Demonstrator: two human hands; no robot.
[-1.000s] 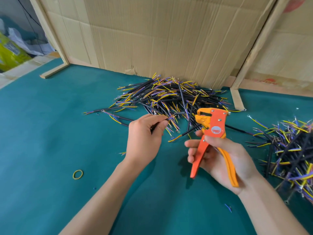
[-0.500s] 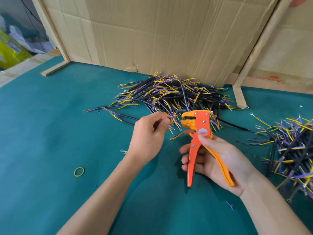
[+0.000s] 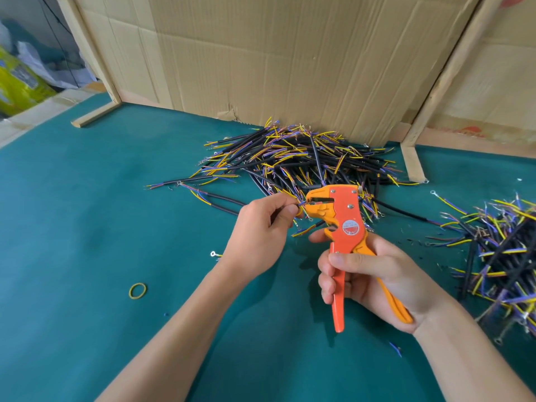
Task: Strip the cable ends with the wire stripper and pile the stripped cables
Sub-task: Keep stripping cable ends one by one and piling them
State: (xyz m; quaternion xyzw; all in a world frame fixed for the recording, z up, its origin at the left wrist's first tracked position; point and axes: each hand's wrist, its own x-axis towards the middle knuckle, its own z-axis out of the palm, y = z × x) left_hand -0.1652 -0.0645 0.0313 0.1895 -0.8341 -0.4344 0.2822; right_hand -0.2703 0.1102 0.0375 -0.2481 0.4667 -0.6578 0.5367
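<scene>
Both hands have closed in on each other since a moment ago: the left hand (image 3: pixel 258 230) pinches a cable (image 3: pixel 303 229), and its wire end now sits in the mouth of the wire stripper (image 3: pixel 342 224), which the right hand (image 3: pixel 374 274) grips by both handles, raised upright. Feeding looks done; a squeeze should follow. One cable pile (image 3: pixel 304 161) lies just beyond, another pile (image 3: pixel 504 253) at far right.

We read this as a makeshift workshop bench: teal felt table (image 3: pixel 87 227), walled by flattened cardboard sheets (image 3: pixel 275 59) on bare wooden battens (image 3: pixel 441 82), heaped cut cables (image 3: pixel 304 161), loose offcuts, a stray rubber band (image 3: pixel 137 291).
</scene>
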